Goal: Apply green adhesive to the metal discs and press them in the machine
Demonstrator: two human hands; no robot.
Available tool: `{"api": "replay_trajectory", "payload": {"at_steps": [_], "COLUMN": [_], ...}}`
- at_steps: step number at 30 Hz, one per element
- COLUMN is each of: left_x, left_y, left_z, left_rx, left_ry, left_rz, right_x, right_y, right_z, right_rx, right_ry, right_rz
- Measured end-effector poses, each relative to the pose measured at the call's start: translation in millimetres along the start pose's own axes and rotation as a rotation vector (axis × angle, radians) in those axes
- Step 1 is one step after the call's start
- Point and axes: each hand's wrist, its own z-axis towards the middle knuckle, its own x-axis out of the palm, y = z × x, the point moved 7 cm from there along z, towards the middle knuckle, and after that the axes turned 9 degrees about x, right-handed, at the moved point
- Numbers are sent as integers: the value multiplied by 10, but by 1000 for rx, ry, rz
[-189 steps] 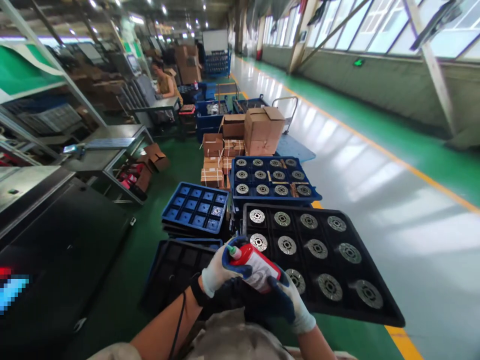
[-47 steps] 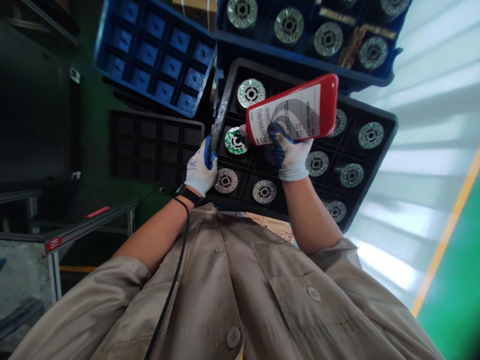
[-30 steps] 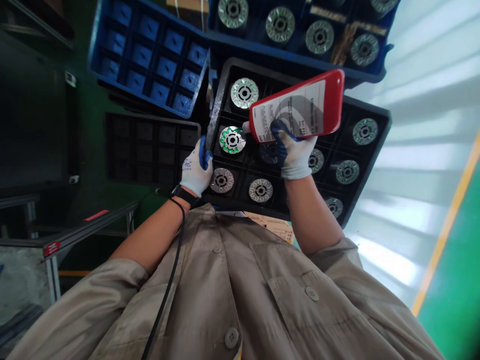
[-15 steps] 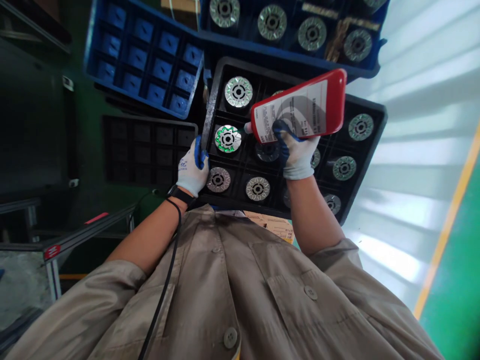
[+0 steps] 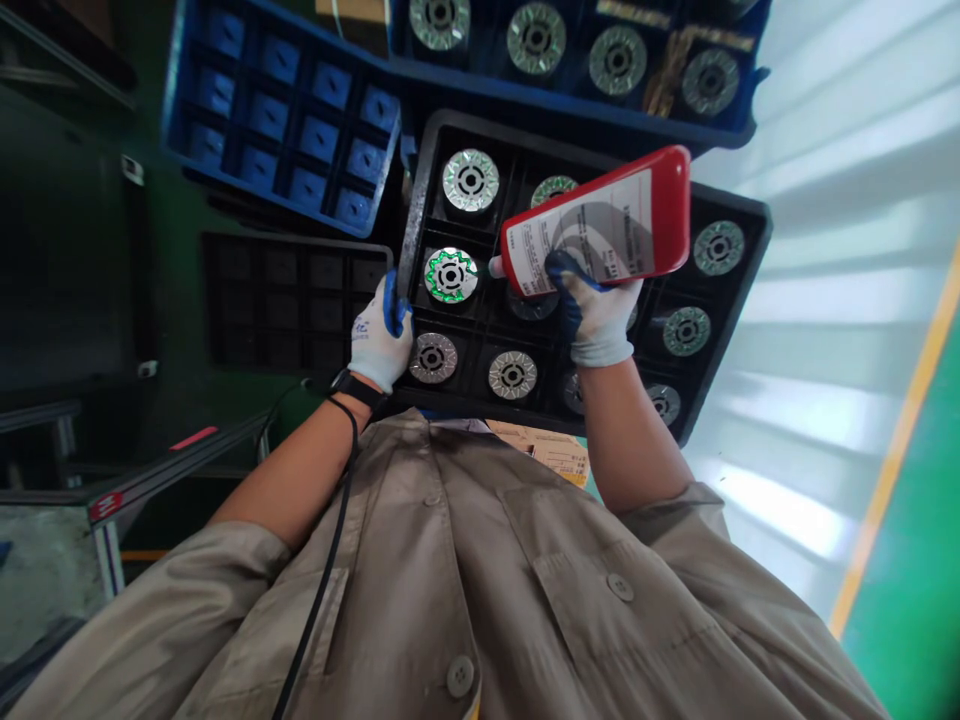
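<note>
My gloved right hand [image 5: 596,308] is closed around a red squeeze bottle [image 5: 670,212] with a white and grey label, held tilted on its side. Its pale nozzle [image 5: 496,267] points left, just off a round metal disc [image 5: 451,276] that carries a zigzag ring of green liquid. My gloved left hand [image 5: 382,335] grips the left rim of the black compartment tray [image 5: 415,215]. Other slotted metal discs sit in the tray, among them one above [image 5: 471,181] and one below [image 5: 434,358]. The bottle and my right hand partly hide several more.
A blue compartment tray [image 5: 394,165] lies at the upper left, above a black one [image 5: 296,240]. Another blue tray [image 5: 570,85] at the top holds similar discs. Cardboard [image 5: 551,450] shows below the tray, and a metal frame [image 5: 150,475] stands at left. A black cable [image 5: 330,560] runs along my left arm.
The bottle has tilted down slightly, its nozzle now lower and a little farther from the green-ringed disc. My left hand keeps its hold on the tray; the whole view has shifted slightly.
</note>
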Motion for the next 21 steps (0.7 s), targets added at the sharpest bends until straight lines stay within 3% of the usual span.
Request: {"api": "replay_trajectory", "payload": {"at_steps": [21], "left_x": [10], "left_y": [40], "left_z": [7], "left_rx": [9], "left_ry": [-17], "left_rz": [-11], "right_x": [60], "right_y": [-67], "right_z": [-140], "right_rx": [12], "right_ry": [42], "right_rz": [10]}}
